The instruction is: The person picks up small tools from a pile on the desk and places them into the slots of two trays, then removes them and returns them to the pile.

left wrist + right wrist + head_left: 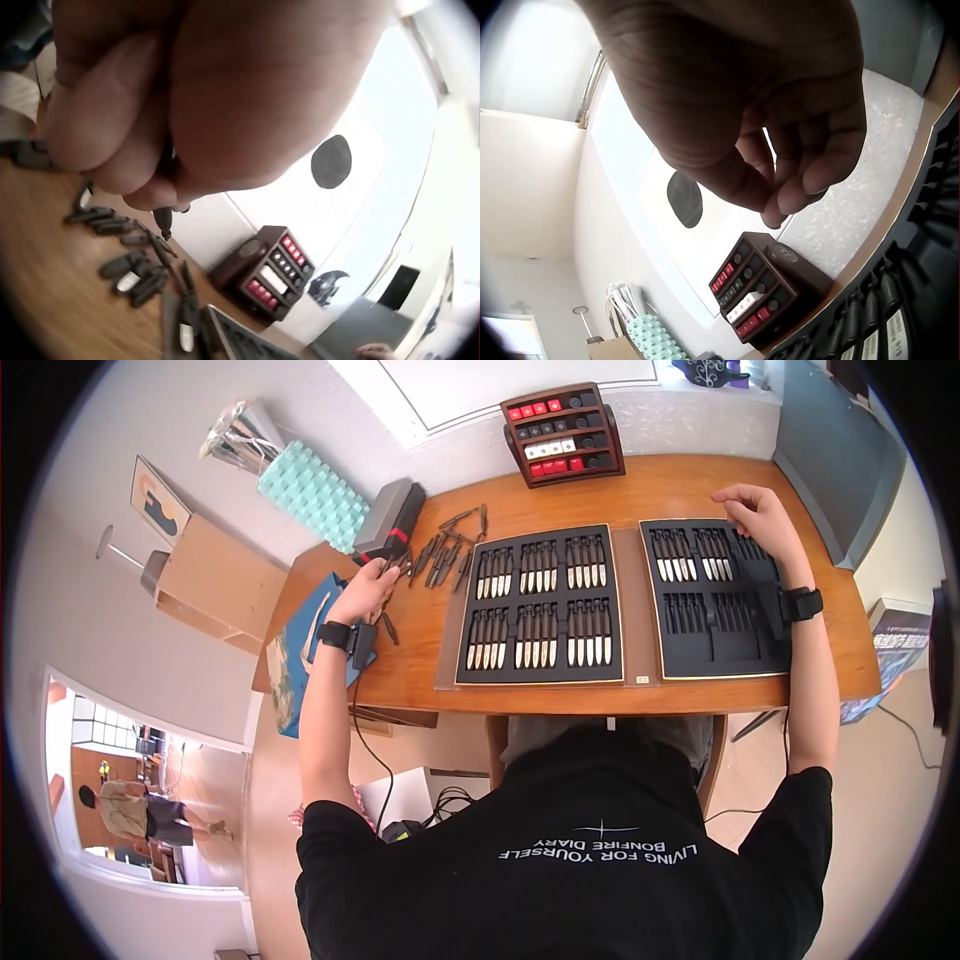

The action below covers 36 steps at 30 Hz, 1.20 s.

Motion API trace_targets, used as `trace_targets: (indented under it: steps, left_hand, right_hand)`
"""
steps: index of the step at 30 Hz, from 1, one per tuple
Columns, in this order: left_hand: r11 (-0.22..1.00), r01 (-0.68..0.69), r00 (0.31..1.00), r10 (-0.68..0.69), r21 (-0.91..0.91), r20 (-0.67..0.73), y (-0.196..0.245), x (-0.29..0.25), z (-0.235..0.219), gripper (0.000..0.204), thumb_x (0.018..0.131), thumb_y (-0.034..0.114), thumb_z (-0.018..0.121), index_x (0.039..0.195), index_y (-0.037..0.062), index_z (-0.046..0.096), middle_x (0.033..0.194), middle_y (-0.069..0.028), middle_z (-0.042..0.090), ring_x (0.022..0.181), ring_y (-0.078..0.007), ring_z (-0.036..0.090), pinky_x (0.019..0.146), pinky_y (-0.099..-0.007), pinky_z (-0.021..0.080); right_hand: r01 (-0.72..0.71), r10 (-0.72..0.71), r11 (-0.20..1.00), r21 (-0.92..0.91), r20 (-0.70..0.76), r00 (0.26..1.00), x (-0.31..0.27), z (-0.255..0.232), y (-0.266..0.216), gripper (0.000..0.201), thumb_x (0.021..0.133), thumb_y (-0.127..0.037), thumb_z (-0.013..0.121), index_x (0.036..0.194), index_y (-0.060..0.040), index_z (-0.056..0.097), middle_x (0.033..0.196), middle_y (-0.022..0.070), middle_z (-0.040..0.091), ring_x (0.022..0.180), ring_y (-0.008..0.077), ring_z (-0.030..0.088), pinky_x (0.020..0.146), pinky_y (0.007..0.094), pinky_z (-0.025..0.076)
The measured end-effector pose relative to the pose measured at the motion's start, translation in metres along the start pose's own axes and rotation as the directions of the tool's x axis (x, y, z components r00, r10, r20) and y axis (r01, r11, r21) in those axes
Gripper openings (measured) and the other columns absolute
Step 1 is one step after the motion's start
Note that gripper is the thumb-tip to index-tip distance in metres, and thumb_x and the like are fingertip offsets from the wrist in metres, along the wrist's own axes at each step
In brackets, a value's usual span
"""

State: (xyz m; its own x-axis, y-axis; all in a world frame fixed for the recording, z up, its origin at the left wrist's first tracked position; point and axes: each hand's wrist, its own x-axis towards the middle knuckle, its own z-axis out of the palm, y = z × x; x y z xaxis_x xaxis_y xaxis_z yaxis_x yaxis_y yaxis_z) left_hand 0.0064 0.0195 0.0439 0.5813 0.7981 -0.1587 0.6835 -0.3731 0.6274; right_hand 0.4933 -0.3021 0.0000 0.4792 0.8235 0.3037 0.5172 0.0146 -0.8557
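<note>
My left hand is at the left end of the desk, pinching a slim dark piece whose tapered tip sticks out below the fingertips; the palm hides its rest. Beside it lie loose slim dark pieces, some with pale labels. My right hand hovers over the far right of the right black tray, fingers loosely bent towards the thumb, with nothing seen between them. That tray has labelled pieces in its back row and bare slots in front. In the left black tray, both rows of slots hold such pieces.
A wooden rack of red, black and white cubes stands at the back of the desk. A dark grey case and a blue bag flank my left hand. Another person shows through a doorway.
</note>
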Motion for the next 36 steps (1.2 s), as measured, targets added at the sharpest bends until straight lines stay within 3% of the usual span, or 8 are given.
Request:
trace_targets:
  steps: [4, 13, 19, 24, 29, 31, 33, 36]
  left_hand:
    - [0.910, -0.026, 0.998, 0.046, -0.414, 0.040, 0.021, -0.014, 0.023, 0.019, 0.100, 0.027, 0.048, 0.087, 0.0143, 0.044, 0.059, 0.0079, 0.033, 0.046, -0.0019, 0.025, 0.040, -0.0199, 0.019]
    - [0.600, -0.210, 0.917, 0.394, -0.772, 0.056, 0.076, -0.013, 0.085, 0.014, 0.102, 0.022, 0.045, 0.108, 0.0100, 0.042, 0.073, 0.0038, 0.040, 0.052, -0.0018, 0.028, 0.044, -0.0169, 0.022]
    - [0.465, -0.183, 0.761, 0.625, -0.866, 0.175, 0.131, -0.031, 0.122, 0.017, 0.102, 0.021, 0.044, 0.113, 0.0084, 0.044, 0.073, 0.0023, 0.042, 0.051, -0.0019, 0.028, 0.044, -0.0162, 0.024]
    - [0.525, -0.233, 0.743, 0.639, -0.819, 0.199, 0.155, -0.037, 0.150, 0.015, 0.101, 0.024, 0.046, 0.107, 0.0097, 0.044, 0.068, 0.0042, 0.043, 0.047, -0.0011, 0.030, 0.041, -0.0169, 0.021]
    - [0.532, -0.368, 0.766, 0.638, -0.763, 0.076, 0.153, -0.020, 0.141, 0.016, 0.100, 0.025, 0.047, 0.103, 0.0097, 0.045, 0.063, 0.0065, 0.040, 0.046, -0.0017, 0.032, 0.040, -0.0175, 0.022]
    - [0.467, -0.379, 0.761, 0.648, -0.799, 0.018, 0.139, -0.005, 0.130, 0.016, 0.100, 0.025, 0.048, 0.102, 0.0092, 0.045, 0.063, 0.0077, 0.038, 0.046, -0.0015, 0.032, 0.040, -0.0175, 0.022]
    - [0.494, -0.301, 0.863, 0.505, -0.816, -0.013, 0.129, -0.001, 0.116, 0.016, 0.100, 0.025, 0.047, 0.100, 0.0089, 0.046, 0.062, 0.0084, 0.035, 0.047, -0.0016, 0.030, 0.040, -0.0176, 0.022]
    - [0.332, -0.232, 0.875, 0.481, -0.914, -0.047, 0.095, 0.030, 0.112, 0.017, 0.101, 0.025, 0.045, 0.099, 0.0083, 0.049, 0.064, 0.0066, 0.034, 0.047, -0.0023, 0.027, 0.040, -0.0179, 0.021]
  right_hand:
    - [0.006, -0.006, 1.000, 0.004, 0.028, 1.000, 0.002, -0.003, 0.006, 0.022, 0.089, -0.006, 0.051, 0.103, -0.0005, 0.067, 0.070, -0.0044, 0.054, 0.057, 0.0025, 0.045, 0.053, 0.0175, 0.038]
    - [-0.027, 0.023, 0.990, 0.137, 0.026, 0.999, -0.001, 0.012, -0.023, 0.019, 0.090, -0.011, 0.057, 0.104, -0.0038, 0.068, 0.074, -0.0051, 0.057, 0.064, 0.0020, 0.051, 0.058, 0.0166, 0.042]
    - [-0.067, -0.060, 0.947, 0.314, 0.379, 0.923, -0.049, 0.089, -0.109, 0.026, 0.094, -0.016, 0.059, 0.115, -0.0020, 0.063, 0.087, -0.0003, 0.066, 0.076, 0.0060, 0.061, 0.070, 0.0223, 0.051]
    - [-0.011, -0.155, 0.868, 0.497, 0.292, 0.944, -0.049, 0.133, -0.117, 0.024, 0.093, -0.013, 0.061, 0.113, -0.0013, 0.062, 0.088, 0.0028, 0.067, 0.074, 0.0071, 0.061, 0.066, 0.0217, 0.051]
    - [0.171, -0.183, 0.811, 0.559, -0.034, 0.982, -0.043, 0.130, -0.125, 0.016, 0.094, -0.012, 0.057, 0.104, 0.0002, 0.060, 0.092, 0.0081, 0.067, 0.075, 0.0095, 0.063, 0.064, 0.0237, 0.053]
    - [0.201, -0.167, 0.863, 0.464, -0.113, 0.979, -0.037, 0.100, -0.123, 0.015, 0.095, -0.013, 0.056, 0.102, 0.0004, 0.058, 0.088, 0.0076, 0.067, 0.069, 0.0089, 0.062, 0.062, 0.0231, 0.052]
    - [0.035, -0.053, 0.982, 0.184, 0.092, 0.994, -0.029, 0.058, -0.113, 0.017, 0.094, -0.014, 0.057, 0.100, 0.0017, 0.059, 0.080, 0.0043, 0.065, 0.061, 0.0068, 0.058, 0.058, 0.0211, 0.051]
    - [-0.156, 0.163, 0.981, -0.116, 0.055, 0.985, -0.016, 0.017, -0.078, 0.021, 0.093, -0.015, 0.059, 0.105, 0.0030, 0.059, 0.074, 0.0017, 0.062, 0.059, 0.0053, 0.057, 0.053, 0.0190, 0.050]
